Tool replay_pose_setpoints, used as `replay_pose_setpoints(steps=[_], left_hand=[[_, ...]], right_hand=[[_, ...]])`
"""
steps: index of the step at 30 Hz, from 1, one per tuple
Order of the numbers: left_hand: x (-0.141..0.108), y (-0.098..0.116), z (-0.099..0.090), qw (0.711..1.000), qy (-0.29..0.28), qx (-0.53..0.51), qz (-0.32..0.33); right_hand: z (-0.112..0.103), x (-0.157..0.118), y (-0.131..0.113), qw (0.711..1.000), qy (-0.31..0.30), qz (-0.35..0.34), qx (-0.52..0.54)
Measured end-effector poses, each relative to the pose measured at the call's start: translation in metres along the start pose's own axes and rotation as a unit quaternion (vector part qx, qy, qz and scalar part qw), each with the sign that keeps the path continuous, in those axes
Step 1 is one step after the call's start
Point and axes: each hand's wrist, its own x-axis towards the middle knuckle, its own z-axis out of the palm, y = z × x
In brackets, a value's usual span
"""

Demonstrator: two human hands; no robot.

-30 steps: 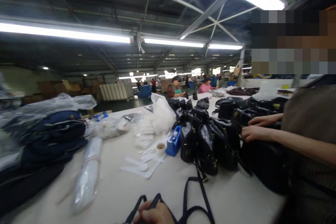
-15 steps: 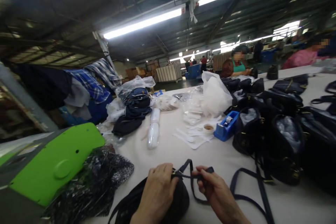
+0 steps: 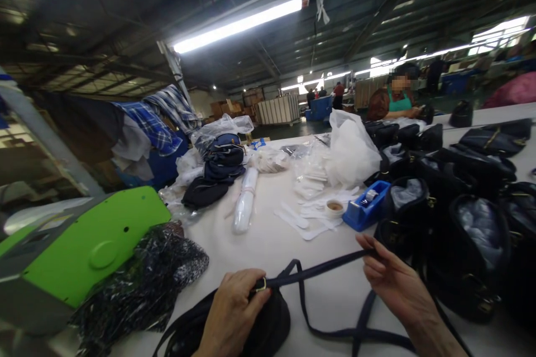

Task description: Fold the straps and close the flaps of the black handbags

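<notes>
A black bag [image 3: 272, 323] lies at the table's near edge, partly covered by my left hand [image 3: 237, 307]. That hand is closed on the strap beside a gold-coloured buckle [image 3: 260, 284]. From the buckle a dark strap [image 3: 322, 268] stretches up to the right. Its far end is pinched between the thumb and fingers of my right hand [image 3: 393, 279]. More of the strap loops loosely on the white table [image 3: 234, 254] beneath my right hand. What lies under my left palm is hidden.
To the left stands a green machine [image 3: 100, 256] with crumpled black plastic [image 3: 142, 279] before it. Ahead are a rolled clear plastic bundle [image 3: 245, 201], a tape roll [image 3: 334, 208] and a blue tape dispenser [image 3: 365, 206]. Several black bags [image 3: 477, 234] crowd the right. A co-worker [image 3: 397, 95] sits beyond.
My right hand has moved right and up, drawing the strap out into a long, nearly straight line from the buckle. My left hand stays on the bag. The view has shifted slightly.
</notes>
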Motion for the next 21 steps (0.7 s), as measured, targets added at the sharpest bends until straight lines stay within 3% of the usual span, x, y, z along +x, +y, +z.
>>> replay_pose_setpoints(steps=[6, 8, 10, 12, 15, 17, 19, 21], left_hand=[[-0.001, 0.004, 0.001, 1.0, 0.007, 0.007, -0.002], [-0.002, 0.006, 0.0, 1.0, 0.007, 0.014, 0.002], [-0.002, 0.008, 0.0, 1.0, 0.005, 0.019, 0.006], [-0.003, 0.009, 0.0, 1.0, 0.002, 0.021, 0.009], [-0.004, 0.012, -0.001, 0.999, 0.006, 0.028, 0.018], [-0.005, 0.011, 0.0, 0.999, 0.015, 0.04, 0.032], [-0.005, 0.007, 0.006, 0.996, 0.029, 0.065, 0.057], [-0.003, 0.001, 0.016, 0.989, 0.045, 0.11, 0.09]], right_hand=[[-0.039, 0.003, 0.006, 0.992, 0.013, 0.103, -0.075], [-0.046, -0.006, 0.016, 0.976, 0.0, 0.134, -0.173], [-0.044, -0.02, 0.029, 0.936, -0.041, 0.149, -0.317], [-0.033, -0.034, 0.042, 0.892, -0.084, 0.1, -0.433], [-0.009, -0.045, 0.062, 0.83, -0.134, -0.067, -0.537], [0.004, -0.042, 0.076, 0.769, -0.177, -0.162, -0.592], [0.008, -0.032, 0.094, 0.709, -0.215, -0.209, -0.639], [0.005, -0.017, 0.113, 0.67, -0.238, -0.224, -0.667]])
